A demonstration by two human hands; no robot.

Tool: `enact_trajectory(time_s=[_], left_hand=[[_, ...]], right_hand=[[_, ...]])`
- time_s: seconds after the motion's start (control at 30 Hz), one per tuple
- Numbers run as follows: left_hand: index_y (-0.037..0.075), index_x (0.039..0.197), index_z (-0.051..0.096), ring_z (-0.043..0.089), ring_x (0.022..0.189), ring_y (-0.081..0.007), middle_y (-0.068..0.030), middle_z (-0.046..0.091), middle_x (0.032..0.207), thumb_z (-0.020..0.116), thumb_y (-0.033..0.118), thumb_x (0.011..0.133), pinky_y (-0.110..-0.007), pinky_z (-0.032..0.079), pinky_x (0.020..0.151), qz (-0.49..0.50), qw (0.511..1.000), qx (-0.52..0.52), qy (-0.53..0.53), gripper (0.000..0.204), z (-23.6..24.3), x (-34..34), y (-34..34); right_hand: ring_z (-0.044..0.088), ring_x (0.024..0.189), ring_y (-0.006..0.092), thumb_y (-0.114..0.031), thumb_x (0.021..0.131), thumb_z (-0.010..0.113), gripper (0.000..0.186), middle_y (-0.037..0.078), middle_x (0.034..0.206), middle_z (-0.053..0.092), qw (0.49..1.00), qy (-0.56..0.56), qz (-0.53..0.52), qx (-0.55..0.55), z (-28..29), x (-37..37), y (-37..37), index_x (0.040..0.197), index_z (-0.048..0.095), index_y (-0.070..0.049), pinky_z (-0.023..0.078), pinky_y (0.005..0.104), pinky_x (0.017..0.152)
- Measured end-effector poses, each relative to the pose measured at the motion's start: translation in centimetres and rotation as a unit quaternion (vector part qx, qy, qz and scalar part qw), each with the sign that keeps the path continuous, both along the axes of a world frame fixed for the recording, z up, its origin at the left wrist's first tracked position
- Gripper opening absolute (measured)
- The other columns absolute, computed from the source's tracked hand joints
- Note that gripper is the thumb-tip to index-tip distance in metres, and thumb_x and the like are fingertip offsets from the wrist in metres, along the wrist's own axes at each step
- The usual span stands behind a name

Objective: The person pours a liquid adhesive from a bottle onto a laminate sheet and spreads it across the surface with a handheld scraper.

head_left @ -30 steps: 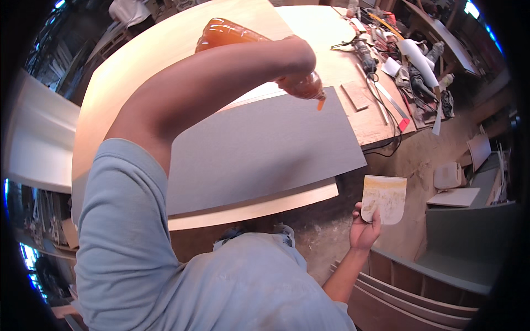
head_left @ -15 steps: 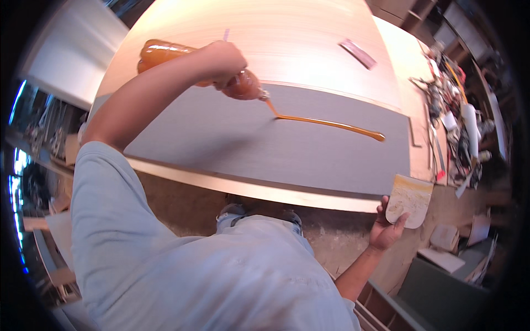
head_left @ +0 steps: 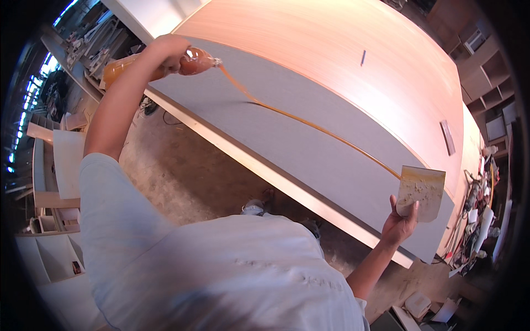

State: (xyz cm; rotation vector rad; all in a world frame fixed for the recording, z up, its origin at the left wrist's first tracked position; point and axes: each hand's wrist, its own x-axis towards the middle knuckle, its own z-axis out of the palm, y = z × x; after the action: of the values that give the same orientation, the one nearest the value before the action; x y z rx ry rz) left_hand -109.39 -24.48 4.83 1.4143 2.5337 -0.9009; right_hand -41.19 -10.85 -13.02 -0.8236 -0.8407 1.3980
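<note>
My left hand [head_left: 168,54] grips a clear plastic bottle [head_left: 196,60] of amber liquid, tipped nearly horizontal with its mouth pointing right. A thin stream [head_left: 234,81] falls from it onto a long grey sheet [head_left: 326,165] and continues as an amber line [head_left: 331,134] along that sheet toward the right. My right hand [head_left: 404,220] holds a flat, squarish spreader [head_left: 421,187] with yellowish residue, above the sheet's right part. The grey sheet lies along the near edge of light wood-grain boards [head_left: 314,38].
Two small dark strips [head_left: 446,137] [head_left: 362,57] rest on the wood surface. Tools and cords [head_left: 477,215] pile up at the right. Cabinet parts [head_left: 49,245] stand at the left. A concrete floor [head_left: 160,165] shows below the bench's near edge.
The amber line has appeared and lengthened leftward as my left hand with the bottle moved left along the sheet. The view has turned, and the tool pile now sits farther down at the right.
</note>
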Motion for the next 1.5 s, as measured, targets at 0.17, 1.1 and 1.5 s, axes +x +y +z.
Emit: enact_trajectory(time_s=[0.17,1.1,1.5], left_hand=[[0.008,0.115,0.077,0.076,0.108,-0.0377,-0.0180,0.079,0.111,0.091,0.008,0.061,-0.047,0.062,0.091,0.067,0.995,0.007,0.078,0.056,2.0,-9.8,-5.1],[0.005,0.151,0.056,0.067,0.121,-0.0240,-0.0121,0.071,0.133,0.093,0.023,0.074,-0.039,0.051,0.109,-0.198,0.748,0.211,-0.598,0.087,-0.3,23.9,8.7],[0.004,0.132,0.067,0.072,0.100,-0.0145,-0.0054,0.074,0.114,0.089,0.030,0.090,-0.031,0.060,0.086,-0.153,0.665,0.509,-0.525,0.054,3.4,34.8,12.3]], right_hand=[[0.065,0.126,0.0247,-0.019,0.107,0.065,0.058,0.017,0.146,0.055,0.999,-0.053,-0.006,-0.007,1.4,-6.0,-0.4,0.156,0.041,0.001,0.069,0.0509,0.094],[0.064,0.138,0.0307,0.015,0.099,0.056,0.050,0.019,0.144,0.069,0.899,-0.215,0.127,0.359,9.0,-14.5,1.3,0.142,0.068,-0.006,0.049,0.0389,0.115],[0.068,0.132,0.0310,0.012,0.098,0.058,0.049,0.016,0.141,0.071,0.913,-0.279,0.156,0.253,2.1,7.0,3.5,0.140,0.070,-0.010,0.053,0.0393,0.110]])
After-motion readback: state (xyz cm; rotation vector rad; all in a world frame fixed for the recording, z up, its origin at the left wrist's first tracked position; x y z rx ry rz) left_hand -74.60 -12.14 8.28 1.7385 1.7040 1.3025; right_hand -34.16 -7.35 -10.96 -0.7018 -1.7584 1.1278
